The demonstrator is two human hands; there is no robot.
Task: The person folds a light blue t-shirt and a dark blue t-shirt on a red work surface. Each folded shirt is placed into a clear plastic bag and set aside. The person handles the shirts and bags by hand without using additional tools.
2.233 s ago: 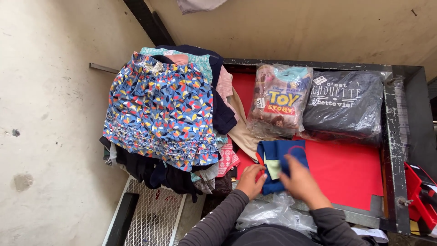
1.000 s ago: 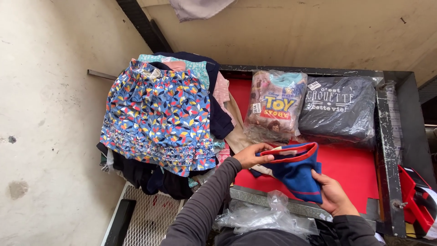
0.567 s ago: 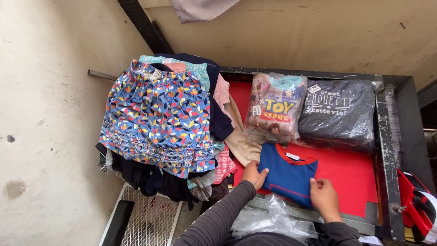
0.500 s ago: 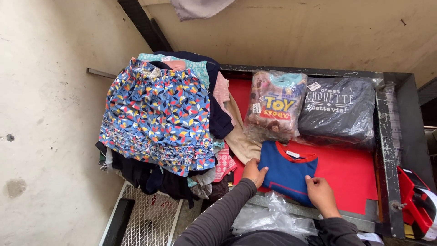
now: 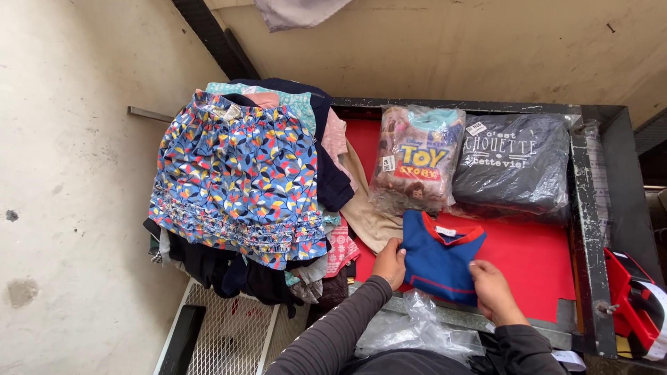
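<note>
A folded blue garment with red trim (image 5: 439, 257) lies on the red table top (image 5: 535, 260) near its front edge. My left hand (image 5: 390, 262) rests against the garment's left side, fingers curled on its edge. Over the lower right corner of the garment, my right hand (image 5: 490, 290) presses down with its fingers on the cloth. Both arms wear dark grey sleeves.
Two bagged garments lie behind: a colourful one (image 5: 417, 158) and a dark grey one (image 5: 513, 165). A pile of clothes topped by a blue leaf-print skirt (image 5: 236, 180) sits at left. Crumpled clear plastic (image 5: 410, 326) lies by my body. A wire rack (image 5: 222, 333) stands below; a red tool (image 5: 636, 298) at right.
The blue garment was held up and folded in the air a second ago; now it lies flat on the red top, with both hands pressing its sides.
</note>
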